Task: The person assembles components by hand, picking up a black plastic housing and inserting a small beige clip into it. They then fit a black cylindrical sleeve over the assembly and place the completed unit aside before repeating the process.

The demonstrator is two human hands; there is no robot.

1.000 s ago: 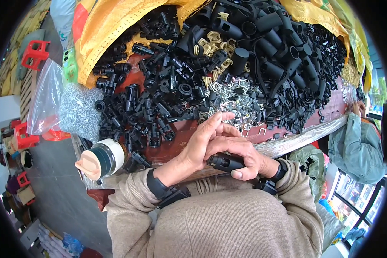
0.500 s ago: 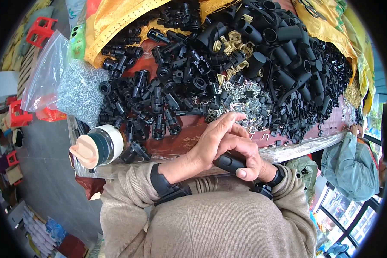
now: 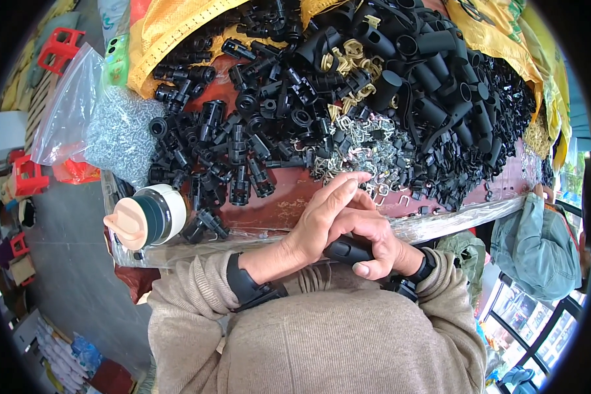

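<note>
Right hand (image 3: 374, 240) is wrapped around a black plastic tube (image 3: 348, 249) at the near table edge (image 3: 269, 213). Left hand (image 3: 325, 217) lies over it, fingers extended toward the metal clips (image 3: 368, 154), gripping nothing visible.

Soft, even daylight fills the frame, bright and without hard shadows. Fisheye bending curves straight edges near the black rim. The centre is sharp; the outer corners smear slightly.
</note>
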